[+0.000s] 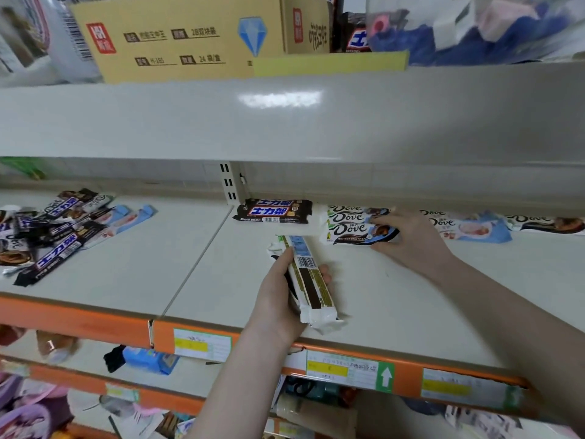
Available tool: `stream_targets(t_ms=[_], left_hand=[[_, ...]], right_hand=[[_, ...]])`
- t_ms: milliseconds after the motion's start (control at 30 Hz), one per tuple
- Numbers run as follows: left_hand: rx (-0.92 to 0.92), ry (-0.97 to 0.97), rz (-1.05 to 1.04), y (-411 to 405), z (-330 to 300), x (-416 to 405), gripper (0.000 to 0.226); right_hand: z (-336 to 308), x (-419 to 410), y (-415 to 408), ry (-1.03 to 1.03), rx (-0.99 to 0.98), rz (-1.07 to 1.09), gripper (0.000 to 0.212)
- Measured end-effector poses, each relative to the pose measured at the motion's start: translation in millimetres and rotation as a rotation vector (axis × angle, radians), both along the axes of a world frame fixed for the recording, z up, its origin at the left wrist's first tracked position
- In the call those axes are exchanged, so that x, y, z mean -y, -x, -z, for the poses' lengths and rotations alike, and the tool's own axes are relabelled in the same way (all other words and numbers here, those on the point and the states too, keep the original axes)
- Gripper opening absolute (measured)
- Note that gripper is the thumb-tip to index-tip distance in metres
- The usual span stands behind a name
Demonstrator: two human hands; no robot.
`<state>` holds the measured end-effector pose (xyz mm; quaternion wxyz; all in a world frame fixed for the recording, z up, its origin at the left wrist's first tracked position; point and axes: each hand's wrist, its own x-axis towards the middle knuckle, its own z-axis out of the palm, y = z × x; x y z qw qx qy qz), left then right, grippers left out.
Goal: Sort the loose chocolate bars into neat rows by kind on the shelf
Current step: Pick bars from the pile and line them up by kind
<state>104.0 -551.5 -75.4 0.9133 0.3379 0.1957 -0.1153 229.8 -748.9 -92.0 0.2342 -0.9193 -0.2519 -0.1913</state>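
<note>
My left hand (278,299) grips a white chocolate bar (308,280) with its back and barcode facing up, held just above the pale shelf (364,293). My right hand (408,239) rests its fingers on the right end of a row of white Dove bars (351,223) at the back of the shelf. Left of that row lie two black Snickers bars (273,212), stacked. Further right lie blue-and-white Dove bars (468,228) and a dark Dove bar (547,223). A loose mixed pile of bars (53,229) covers the left shelf section.
An orange front rail with price labels (348,369) edges the shelf. The upper shelf carries a cardboard box (190,36) and packets. A slotted upright (228,185) stands at the back. Lower shelves hold assorted packets (148,361).
</note>
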Motion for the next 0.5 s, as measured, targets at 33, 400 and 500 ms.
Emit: stream_targets(t_ms=[33, 400, 500], left_hand=[[-0.001, 0.007, 0.008, -0.3, 0.4, -0.9, 0.033], [0.018, 0.005, 0.051, -3.3, 1.5, -5.5, 0.031], [0.032, -0.073, 0.091, -4.4, 0.5, -6.5, 0.032]], right_hand=[[0.5, -0.6, -1.3, 0.001, -0.004, 0.010, 0.036], [4.6, -7.3, -6.1, -0.019, -0.017, 0.052, 0.031], [2.8, -7.4, -3.1, -0.065, -0.022, 0.068, 0.026]])
